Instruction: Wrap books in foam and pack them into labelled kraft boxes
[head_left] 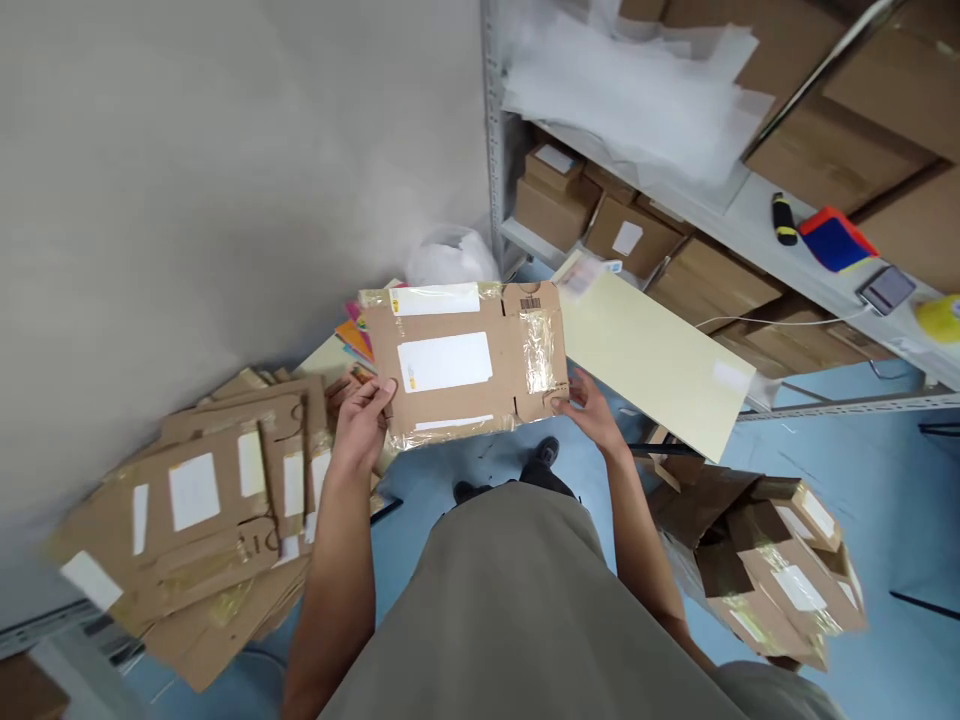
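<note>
A flattened cardboard box (457, 405) is held up in front of me, with white labels, clear tape and a barcode at its right end. My left hand (361, 420) grips its left edge, thumb on the face and fingers behind. On the lower right corner my right hand (589, 408) pinches the cardboard. To the left lies a pile of flattened cardboard boxes (217, 530) with white labels. Colourful packets (355, 335) show partly behind the held box.
A pale board (652, 350) juts out at right. Shelves (780, 220) carry cartons, white sheets (622, 95), a phone (887, 288) on a cable and a black-and-yellow cutter (784, 218). On the blue floor stands a large box filled with smaller boxes (795, 580). A white plastic bag (454, 258) rests by the wall.
</note>
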